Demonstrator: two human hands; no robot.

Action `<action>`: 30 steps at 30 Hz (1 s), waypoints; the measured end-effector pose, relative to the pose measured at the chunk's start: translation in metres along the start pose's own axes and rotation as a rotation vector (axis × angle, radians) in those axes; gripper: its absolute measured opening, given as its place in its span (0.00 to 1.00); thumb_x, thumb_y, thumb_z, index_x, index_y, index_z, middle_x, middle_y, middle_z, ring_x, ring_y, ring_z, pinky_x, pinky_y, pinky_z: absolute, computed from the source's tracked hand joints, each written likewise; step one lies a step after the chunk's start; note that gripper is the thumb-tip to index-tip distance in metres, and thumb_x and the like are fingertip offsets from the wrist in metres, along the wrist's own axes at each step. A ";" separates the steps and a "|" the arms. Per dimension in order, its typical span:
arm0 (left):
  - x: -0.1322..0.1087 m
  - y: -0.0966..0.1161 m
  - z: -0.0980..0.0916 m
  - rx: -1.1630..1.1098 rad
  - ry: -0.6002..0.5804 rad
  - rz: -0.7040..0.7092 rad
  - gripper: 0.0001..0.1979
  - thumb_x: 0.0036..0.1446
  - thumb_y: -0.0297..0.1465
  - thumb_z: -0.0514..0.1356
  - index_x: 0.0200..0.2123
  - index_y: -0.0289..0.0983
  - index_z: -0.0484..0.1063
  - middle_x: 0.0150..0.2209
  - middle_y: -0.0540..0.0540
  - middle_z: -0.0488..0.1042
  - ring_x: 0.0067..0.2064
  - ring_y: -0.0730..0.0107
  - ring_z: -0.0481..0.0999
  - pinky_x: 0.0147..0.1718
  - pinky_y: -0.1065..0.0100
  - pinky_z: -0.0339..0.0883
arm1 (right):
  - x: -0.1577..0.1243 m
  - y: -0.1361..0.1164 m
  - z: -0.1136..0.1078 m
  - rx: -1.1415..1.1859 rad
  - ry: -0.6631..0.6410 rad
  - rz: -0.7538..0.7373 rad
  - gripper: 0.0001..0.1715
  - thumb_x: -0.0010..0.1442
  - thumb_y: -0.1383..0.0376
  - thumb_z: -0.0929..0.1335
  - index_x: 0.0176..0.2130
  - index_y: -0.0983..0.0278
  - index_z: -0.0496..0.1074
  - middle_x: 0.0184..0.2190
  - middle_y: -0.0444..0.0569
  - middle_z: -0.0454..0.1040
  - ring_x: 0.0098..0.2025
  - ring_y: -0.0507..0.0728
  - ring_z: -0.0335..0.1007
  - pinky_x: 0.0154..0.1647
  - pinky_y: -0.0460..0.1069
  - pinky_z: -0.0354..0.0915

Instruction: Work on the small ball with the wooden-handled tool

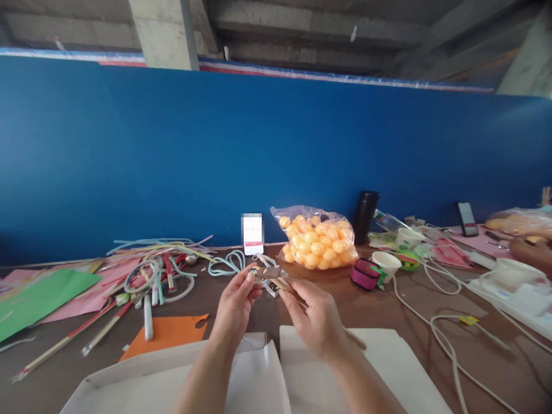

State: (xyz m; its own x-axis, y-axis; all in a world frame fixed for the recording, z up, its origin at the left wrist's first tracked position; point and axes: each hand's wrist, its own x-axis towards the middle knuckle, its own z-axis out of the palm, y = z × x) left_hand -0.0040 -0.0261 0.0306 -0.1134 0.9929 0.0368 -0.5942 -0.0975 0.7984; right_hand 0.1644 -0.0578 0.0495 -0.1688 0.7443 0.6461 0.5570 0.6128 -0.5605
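Note:
My left hand (237, 296) pinches a small shiny round metal piece (256, 275) between thumb and fingers. Closed around a wooden-handled tool (354, 338) with a metal head, my right hand (317, 319) is just to the right. The tool's metal head (271, 272) meets or nearly meets the round piece; whether they touch I cannot tell. Part of the handle is hidden by my right hand. Behind the hands lie a looped pale blue cord (228, 263) and a small metallic object (272, 288), partly covered. White paper sheets (362, 374) are below my forearms.
A clear bag of orange ping-pong balls (317, 241) stands behind, with a black bottle (365, 218) beside it. Paper cups (385, 267) and white cables (444, 345) are right; tubes and sticks (150, 282) left. A phone (253, 233) faces me. Another person's hand (532, 250) shows far right.

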 end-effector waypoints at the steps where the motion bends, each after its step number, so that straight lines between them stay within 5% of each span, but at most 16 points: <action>1: 0.000 0.000 0.000 -0.001 0.002 -0.003 0.21 0.47 0.33 0.68 0.46 0.35 0.76 0.35 0.45 0.77 0.32 0.76 0.74 0.31 0.75 0.68 | 0.000 0.000 0.000 -0.008 -0.007 -0.005 0.14 0.64 0.64 0.63 0.48 0.60 0.73 0.39 0.50 0.78 0.40 0.57 0.74 0.42 0.47 0.66; 30: -0.002 0.000 -0.002 0.044 0.020 -0.015 0.23 0.48 0.39 0.66 0.47 0.35 0.76 0.31 0.46 0.74 0.28 0.76 0.71 0.28 0.73 0.66 | -0.001 0.002 0.002 -0.014 -0.032 0.004 0.15 0.64 0.63 0.63 0.48 0.59 0.73 0.40 0.49 0.78 0.41 0.56 0.73 0.43 0.48 0.66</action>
State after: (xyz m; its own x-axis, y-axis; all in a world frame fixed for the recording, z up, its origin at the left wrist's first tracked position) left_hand -0.0053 -0.0279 0.0294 -0.1212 0.9925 0.0130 -0.5602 -0.0792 0.8246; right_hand 0.1641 -0.0569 0.0464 -0.1928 0.7550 0.6267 0.5694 0.6062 -0.5552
